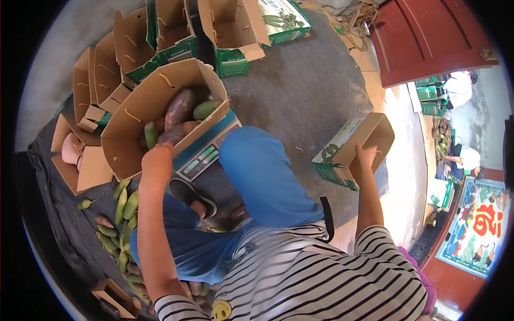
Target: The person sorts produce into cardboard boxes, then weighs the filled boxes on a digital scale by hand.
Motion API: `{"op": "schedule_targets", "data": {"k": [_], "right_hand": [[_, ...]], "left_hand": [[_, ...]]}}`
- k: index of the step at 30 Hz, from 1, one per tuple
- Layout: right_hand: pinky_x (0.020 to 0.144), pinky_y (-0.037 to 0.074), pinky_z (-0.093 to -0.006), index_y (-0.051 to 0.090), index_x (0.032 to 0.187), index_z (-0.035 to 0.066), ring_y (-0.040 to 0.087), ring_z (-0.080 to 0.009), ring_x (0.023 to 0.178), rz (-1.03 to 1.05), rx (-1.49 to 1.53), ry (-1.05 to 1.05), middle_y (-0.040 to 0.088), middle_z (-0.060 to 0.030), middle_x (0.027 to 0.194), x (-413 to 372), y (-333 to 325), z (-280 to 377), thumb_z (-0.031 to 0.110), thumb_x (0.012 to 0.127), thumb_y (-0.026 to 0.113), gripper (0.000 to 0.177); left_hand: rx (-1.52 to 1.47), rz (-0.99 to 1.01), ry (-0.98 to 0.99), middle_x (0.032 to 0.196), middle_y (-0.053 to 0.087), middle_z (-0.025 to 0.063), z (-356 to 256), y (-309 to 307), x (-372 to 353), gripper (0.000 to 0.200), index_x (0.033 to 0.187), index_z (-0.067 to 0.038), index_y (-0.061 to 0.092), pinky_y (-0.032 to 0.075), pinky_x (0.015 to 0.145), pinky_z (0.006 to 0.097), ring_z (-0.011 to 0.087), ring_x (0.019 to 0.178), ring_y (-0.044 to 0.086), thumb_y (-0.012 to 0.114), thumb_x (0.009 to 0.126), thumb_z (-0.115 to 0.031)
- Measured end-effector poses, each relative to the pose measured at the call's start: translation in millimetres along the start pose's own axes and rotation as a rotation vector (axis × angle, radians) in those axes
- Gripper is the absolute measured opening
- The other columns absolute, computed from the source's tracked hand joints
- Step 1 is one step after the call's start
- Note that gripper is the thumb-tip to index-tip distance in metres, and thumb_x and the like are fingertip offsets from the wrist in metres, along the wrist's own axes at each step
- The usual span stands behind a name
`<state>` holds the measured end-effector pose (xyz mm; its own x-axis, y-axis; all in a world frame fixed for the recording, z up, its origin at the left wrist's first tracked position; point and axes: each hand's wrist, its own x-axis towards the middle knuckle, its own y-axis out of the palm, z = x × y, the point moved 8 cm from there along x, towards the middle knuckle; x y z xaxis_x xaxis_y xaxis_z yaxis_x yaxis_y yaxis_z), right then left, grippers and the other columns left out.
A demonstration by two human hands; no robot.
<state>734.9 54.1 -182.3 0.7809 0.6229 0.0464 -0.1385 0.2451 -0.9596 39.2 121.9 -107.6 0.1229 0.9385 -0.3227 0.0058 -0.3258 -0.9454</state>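
My left hand (158, 155) is at the near edge of a large open cardboard box (120, 144), its fingers partly hidden by the rim. Inside that box lie a purple-brown vegetable (180, 108) and several green ones (206, 109). Under the box is a scale (206, 155) with a lit green display. On the right, my right hand (366, 155) reaches into an open, tilted green-and-white box (342, 143) and grips its cardboard side.
Open boxes (230, 27) stand along the top and upper left. Green vegetables (123, 206) are piled at lower left. A box (67, 174) holds a pink hat (72, 148). A red door (428, 37) is at upper right; two people (458, 90) are beyond it.
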Motion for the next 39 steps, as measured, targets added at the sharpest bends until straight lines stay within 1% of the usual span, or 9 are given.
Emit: {"op": "schedule_targets", "data": {"k": [3,8,12,22,25,27,31,35,39], "right_hand": [[0.083,0.049,-0.0418,0.061,0.104,-0.011,0.064,-0.0397,0.093,0.352,0.312,0.180,0.065,-0.0286,0.097,1,82,-73,0.029,0.077,0.066,0.048],[0.079,0.049,-0.0383,0.063,0.103,-0.008,0.066,-0.0316,0.088,0.313,0.321,-0.046,0.068,-0.0211,0.094,18,68,32,0.017,0.079,0.060,0.034],[0.081,0.048,-0.0354,0.059,0.104,-0.013,0.062,-0.0281,0.092,0.253,0.932,-0.016,0.065,-0.0178,0.101,64,82,158,0.005,0.075,0.063,0.034],[0.062,0.051,-0.0313,0.055,0.106,-0.002,0.063,-0.0229,0.072,0.614,0.810,-0.107,0.062,-0.0112,0.085,86,170,458,0.004,0.079,0.058,0.028],[0.066,0.053,-0.0277,0.056,0.112,0.004,0.064,-0.0195,0.070,0.811,0.668,-0.445,0.063,-0.0085,0.081,73,239,496,0.009,0.086,0.055,0.026],[0.075,0.053,-0.0301,0.059,0.112,0.001,0.065,-0.0216,0.081,-0.039,0.413,-0.925,0.065,-0.0108,0.088,2,132,522,0.008,0.087,0.056,0.026],[0.089,0.046,-0.0410,0.064,0.107,0.006,0.058,-0.0319,0.103,0.282,0.817,-1.386,0.064,-0.0141,0.108,-189,7,580,0.017,0.085,0.058,0.025],[0.097,0.044,-0.0425,0.054,0.125,0.010,0.054,-0.0321,0.115,0.411,0.457,-1.826,0.057,-0.0145,0.126,-330,29,632,0.030,0.078,0.070,0.054],[0.083,0.051,-0.0421,0.067,0.105,0.008,0.065,-0.0312,0.098,0.552,-0.170,-1.822,0.069,-0.0134,0.095,-379,90,657,0.031,0.075,0.073,0.038]], "left_hand": [[0.017,0.016,-0.008,0.091,0.064,0.0181,-2,-3,0,0.022,0.098,-0.004,0.060,0.054,0.071,0.0416,0.0349,0.083,0.066,0.059,0.076,0.001],[0.018,0.020,-0.039,0.091,0.064,0.0177,-2,-3,0,0.021,0.097,-0.004,0.061,0.055,0.069,0.0404,0.0336,0.082,0.067,0.059,0.076,0.000],[0.019,0.026,-0.033,0.090,0.064,0.0167,-4,-4,0,0.019,0.096,-0.004,0.061,0.055,0.068,0.0401,0.0330,0.081,0.067,0.058,0.078,-0.002],[-0.008,0.010,-0.072,0.085,0.064,0.0158,-7,-12,0,0.017,0.094,-0.004,0.061,0.054,0.065,0.0413,0.0316,0.078,0.067,0.058,0.077,-0.003],[-0.018,0.013,-0.094,0.085,0.064,0.0151,-6,-6,2,0.016,0.093,-0.005,0.062,0.054,0.064,0.0402,0.0306,0.078,0.067,0.057,0.078,-0.003],[-0.008,0.020,-0.105,0.084,0.064,0.0146,-6,-3,2,0.015,0.093,-0.005,0.062,0.054,0.064,0.0396,0.0299,0.078,0.067,0.057,0.079,-0.004],[0.007,0.029,-0.112,0.084,0.065,0.0144,-7,-4,3,0.013,0.092,-0.005,0.062,0.054,0.064,0.0392,0.0289,0.079,0.067,0.058,0.079,-0.006],[0.006,-0.007,-0.043,0.084,0.065,0.0150,-6,2,8,0.013,0.091,-0.005,0.062,0.053,0.065,0.0404,0.0306,0.079,0.067,0.063,0.079,-0.010],[0.028,-0.029,0.033,0.082,0.065,0.0141,-8,3,9,0.017,0.089,-0.006,0.063,0.052,0.065,0.0416,0.0314,0.076,0.066,0.069,0.077,-0.016]]}}
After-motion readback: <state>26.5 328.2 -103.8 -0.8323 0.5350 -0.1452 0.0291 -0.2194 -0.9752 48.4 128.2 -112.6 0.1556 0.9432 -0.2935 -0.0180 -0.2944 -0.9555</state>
